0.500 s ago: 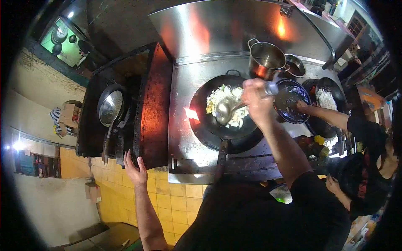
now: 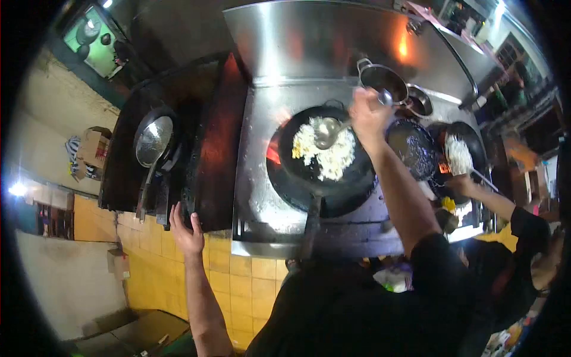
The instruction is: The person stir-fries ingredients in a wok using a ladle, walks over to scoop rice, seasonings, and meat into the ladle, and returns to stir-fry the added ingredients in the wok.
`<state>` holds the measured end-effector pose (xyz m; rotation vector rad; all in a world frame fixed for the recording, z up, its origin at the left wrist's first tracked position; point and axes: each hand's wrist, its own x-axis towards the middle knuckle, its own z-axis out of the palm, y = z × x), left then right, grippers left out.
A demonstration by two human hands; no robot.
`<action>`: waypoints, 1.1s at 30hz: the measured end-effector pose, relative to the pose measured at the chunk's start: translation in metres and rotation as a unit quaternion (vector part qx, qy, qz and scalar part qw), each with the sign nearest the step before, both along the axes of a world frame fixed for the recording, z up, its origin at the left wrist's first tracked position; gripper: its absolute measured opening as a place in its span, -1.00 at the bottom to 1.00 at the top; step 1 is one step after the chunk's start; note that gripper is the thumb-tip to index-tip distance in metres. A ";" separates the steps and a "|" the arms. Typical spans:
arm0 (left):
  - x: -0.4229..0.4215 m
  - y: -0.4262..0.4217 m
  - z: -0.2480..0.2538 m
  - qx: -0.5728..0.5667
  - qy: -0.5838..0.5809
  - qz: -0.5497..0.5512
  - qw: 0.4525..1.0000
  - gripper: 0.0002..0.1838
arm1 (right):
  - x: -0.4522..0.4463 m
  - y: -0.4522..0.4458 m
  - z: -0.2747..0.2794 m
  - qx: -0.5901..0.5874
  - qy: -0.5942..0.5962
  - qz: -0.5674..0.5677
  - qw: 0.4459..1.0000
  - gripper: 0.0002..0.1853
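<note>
My right hand (image 2: 369,114) is closed around the handle of a metal ladle (image 2: 326,133), whose bowl rests on white food with yellow bits (image 2: 339,157) in a black wok (image 2: 297,172). The wok's handle (image 2: 311,223) points toward my body, and neither hand touches it. My left hand (image 2: 187,229) has its fingers spread and holds nothing, near the front edge of the dark stove box at the left. Inside that box lies a round strainer (image 2: 156,140) with a long handle.
A tall pot (image 2: 383,78) and a small pan (image 2: 421,102) stand behind. At the right are a speckled dark pan (image 2: 411,149) and a wok of white food (image 2: 458,153), where another person's hand (image 2: 463,185) holds a utensil. A steel backsplash (image 2: 309,41) rises behind.
My right hand and the ladle have moved slightly up and away from me. The co-worker's hand has gone from the speckled pan to the right-hand wok. The view has shifted a little.
</note>
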<state>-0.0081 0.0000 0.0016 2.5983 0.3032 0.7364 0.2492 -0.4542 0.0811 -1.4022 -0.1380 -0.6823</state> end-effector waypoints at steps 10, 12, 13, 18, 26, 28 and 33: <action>0.007 -0.005 0.006 -0.020 0.005 -0.001 1.000 -0.44 | -0.032 -0.003 0.039 -0.021 0.038 0.044 0.998 -0.68; 0.009 -0.003 0.007 -0.005 0.010 0.012 1.000 -0.45 | -0.044 -0.025 0.060 0.002 -0.004 0.062 0.998 -0.67; 0.008 -0.005 0.008 -0.030 0.003 0.010 0.999 -0.45 | -0.020 -0.039 0.026 -0.078 0.004 0.010 0.997 -0.66; 0.009 -0.003 0.008 -0.012 0.018 0.010 1.000 -0.45 | -0.022 -0.027 0.032 0.028 0.046 0.137 0.989 -0.65; 0.009 -0.001 0.000 -0.050 -0.010 0.001 0.999 -0.47 | -0.022 -0.024 0.067 0.063 -0.004 0.140 0.988 -0.71; 0.005 0.003 -0.003 -0.037 -0.006 0.007 0.999 -0.48 | 0.001 0.000 0.027 -0.017 -0.059 0.046 0.997 -0.74; 0.008 -0.002 0.002 -0.027 -0.015 0.000 1.000 -0.50 | -0.018 -0.007 0.059 0.050 0.060 0.048 0.996 -0.70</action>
